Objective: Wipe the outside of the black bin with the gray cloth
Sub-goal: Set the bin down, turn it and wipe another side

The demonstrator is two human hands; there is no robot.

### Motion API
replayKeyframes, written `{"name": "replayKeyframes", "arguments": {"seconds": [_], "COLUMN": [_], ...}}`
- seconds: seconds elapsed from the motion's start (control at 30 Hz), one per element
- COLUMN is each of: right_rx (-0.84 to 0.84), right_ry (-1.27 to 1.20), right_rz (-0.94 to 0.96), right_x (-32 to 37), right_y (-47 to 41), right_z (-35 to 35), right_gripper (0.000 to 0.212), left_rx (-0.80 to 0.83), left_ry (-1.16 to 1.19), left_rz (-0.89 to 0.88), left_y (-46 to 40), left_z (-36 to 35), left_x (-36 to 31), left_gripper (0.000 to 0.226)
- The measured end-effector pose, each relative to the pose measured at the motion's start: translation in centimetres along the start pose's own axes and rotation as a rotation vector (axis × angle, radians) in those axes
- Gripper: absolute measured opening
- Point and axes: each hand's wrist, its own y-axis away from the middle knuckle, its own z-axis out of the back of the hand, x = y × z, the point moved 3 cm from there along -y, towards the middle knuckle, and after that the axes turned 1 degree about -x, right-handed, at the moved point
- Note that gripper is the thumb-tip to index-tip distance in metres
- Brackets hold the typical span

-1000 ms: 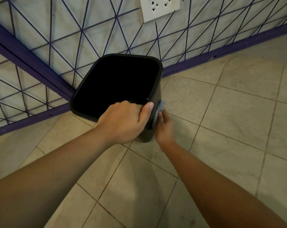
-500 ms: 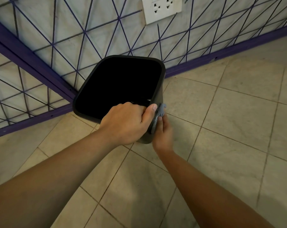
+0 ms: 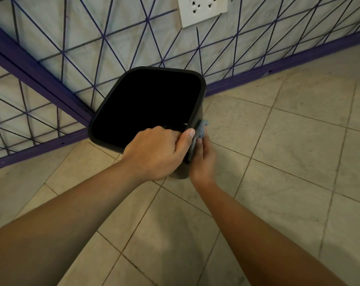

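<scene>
The black bin stands on the tiled floor; the left hand grips its near rim, fingers curled over it, while the right hand presses the gray cloth against its right outer wall, fingers closed on the cloth.

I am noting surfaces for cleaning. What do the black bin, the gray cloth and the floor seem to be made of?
Black bin: probably moulded plastic with a matte finish, judging by the thin rounded rim and dull sheen.
Gray cloth: soft fabric, perhaps microfibre; it crumples under the right hand.
Floor: beige tiles, stone-look or ceramic, with faint mottling, dark grout lines and low gloss.
</scene>
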Motion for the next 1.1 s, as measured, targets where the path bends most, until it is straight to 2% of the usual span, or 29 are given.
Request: {"name": "replayKeyframes", "arguments": {"seconds": [0.13,0.43,0.5,0.6,0.63,0.7,0.77,0.8,0.97,1.03,1.1], "right_rx": [-0.01,0.131,0.116,0.041,0.054,0.122,0.144,0.129,-0.089,-0.066,0.03], "right_ry": [0.008,-0.154,-0.227,-0.323,-0.284,-0.148,-0.05,-0.019,0.119,0.118,0.097], "right_rz": [-0.127,-0.098,-0.186,-0.403,-0.445,-0.467,-0.422,-0.38,-0.074,-0.036,-0.014], "right_x": [-0.2,0.8,0.8,0.4,0.6,1.0,1.5,1.7,4.3,4.7,4.3], "right_y": [-1.0,1.0,-0.4,-3.2,-4.0,-5.2,-6.1,-6.6,-8.3,-8.3,-7.7], "right_z": [0.5,4.4,6.2,8.1,8.3,8.1,7.4,6.9,5.0,3.7,2.6], "right_gripper": [0.043,0.045,0.05,0.069,0.069,0.046,0.021,0.018,0.036,0.04,0.041], "left_rx": [0.005,-0.021,-0.039,-0.021,-0.012,-0.007,0.0,0.005,0.011,0.007,0.006], "left_ry": [-0.006,0.02,0.011,0.023,0.03,0.031,0.03,0.032,0.027,0.019,0.018], "left_rz": [-0.012,-0.003,0.0,0.003,0.006,0.007,0.013,0.016,0.019,0.025,0.024], "left_y": [0.2,0.0,0.1,0.2,0.1,0.1,0.1,0.1,0.0,-0.1,-0.1], "left_z": [-0.2,-0.2,-0.1,0.0,0.1,0.1,0.2,0.2,-0.1,-0.2,-0.2], "left_x": [-0.1,-0.1,-0.1,-0.2,-0.2,-0.3,-0.4,-0.3,0.0,0.1,0.2], "left_gripper": [0.055,0.054,0.055,0.056,0.056,0.056,0.056,0.056,0.059,0.06,0.058]}}
